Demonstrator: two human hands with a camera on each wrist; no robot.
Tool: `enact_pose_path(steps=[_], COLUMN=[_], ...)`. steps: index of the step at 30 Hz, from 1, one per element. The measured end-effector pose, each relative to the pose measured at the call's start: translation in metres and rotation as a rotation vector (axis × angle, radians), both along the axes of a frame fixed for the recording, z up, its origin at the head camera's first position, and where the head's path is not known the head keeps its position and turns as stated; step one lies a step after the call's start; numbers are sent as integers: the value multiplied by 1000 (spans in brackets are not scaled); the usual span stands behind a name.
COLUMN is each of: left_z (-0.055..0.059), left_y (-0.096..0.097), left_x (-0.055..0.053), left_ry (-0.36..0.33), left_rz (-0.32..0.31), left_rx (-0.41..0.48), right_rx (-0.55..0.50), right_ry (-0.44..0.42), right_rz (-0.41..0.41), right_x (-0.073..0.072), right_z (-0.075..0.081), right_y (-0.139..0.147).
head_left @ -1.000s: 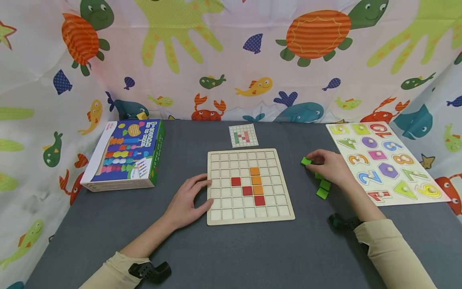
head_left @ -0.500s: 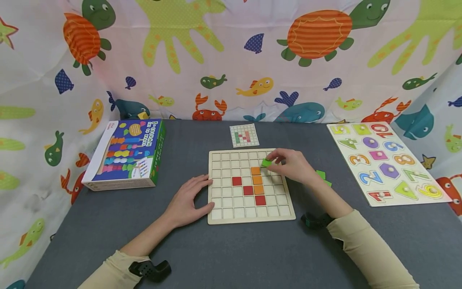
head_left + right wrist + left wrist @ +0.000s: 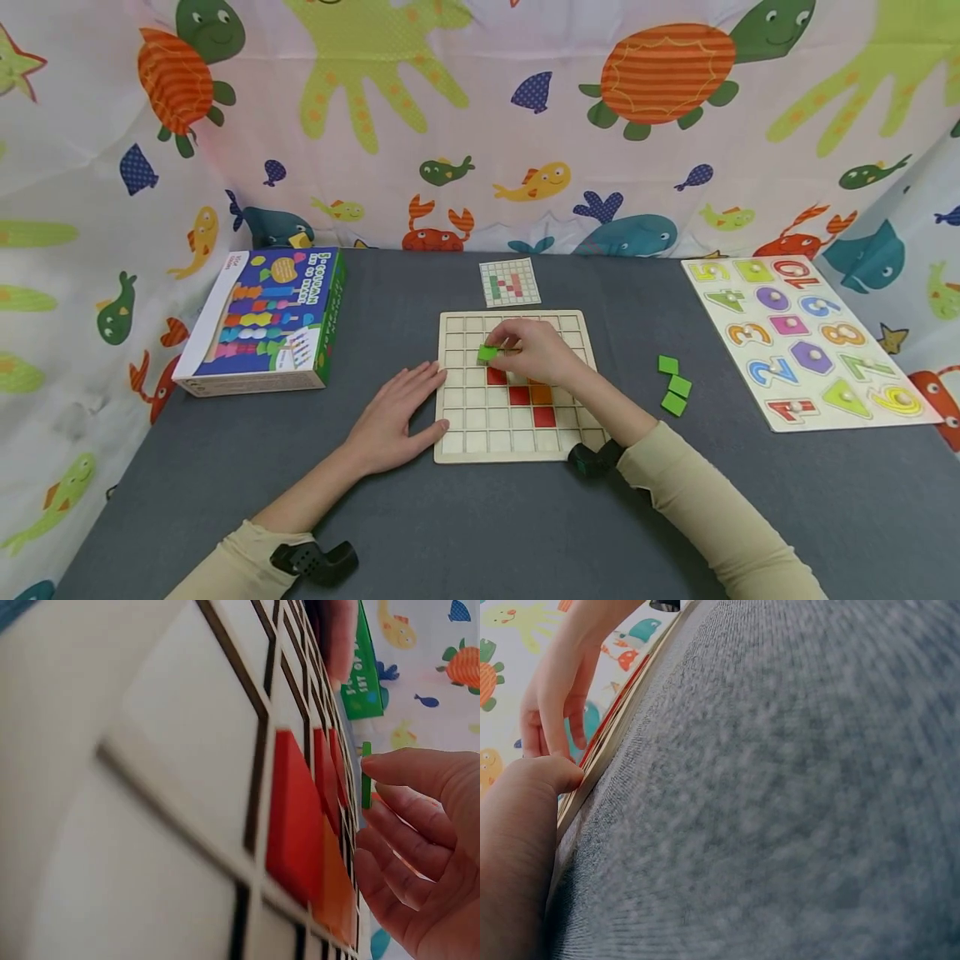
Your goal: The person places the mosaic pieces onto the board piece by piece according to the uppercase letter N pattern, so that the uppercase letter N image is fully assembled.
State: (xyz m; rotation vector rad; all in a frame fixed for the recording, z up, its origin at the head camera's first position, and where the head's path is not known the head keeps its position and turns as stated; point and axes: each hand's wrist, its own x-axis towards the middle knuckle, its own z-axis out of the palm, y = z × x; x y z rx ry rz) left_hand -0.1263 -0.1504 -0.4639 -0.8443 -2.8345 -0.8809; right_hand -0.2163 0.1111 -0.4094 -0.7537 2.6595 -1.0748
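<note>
Pinching green tile (image 3: 487,352) w/ R hand (image 3: 534,352) over grid board (image 3: 465,421), ctr of frame.
Just carried L from mid-R, leaving 3 loose green tiles (image 3: 679,386) there; now held beside upper-L red tile (image 3: 497,377), so apparently past pickup, not yet set down. Resting L hand (image 3: 396,418), fingers extended, at board's L edge.

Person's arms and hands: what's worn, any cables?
Left hand and right hand: bare, no gloves. Left sleeve and right sleeve: plain beige. Left wrist camera and right wrist camera: black, curved. No cables visible.
</note>
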Motion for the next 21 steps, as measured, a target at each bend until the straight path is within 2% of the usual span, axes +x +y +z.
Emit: enact_pose_path(steps=[13, 21], left_z=[1, 0], left_y=[1, 1], left_x=[1, 1], left_ry=[15, 29], left_rz=[1, 1], left_rx=[13, 13], right_rx=[57, 8], right_ry=[50, 73], right_rz=[26, 65], right_x=[-1, 3], right_z=[-2, -3], right_y=[-19, -14])
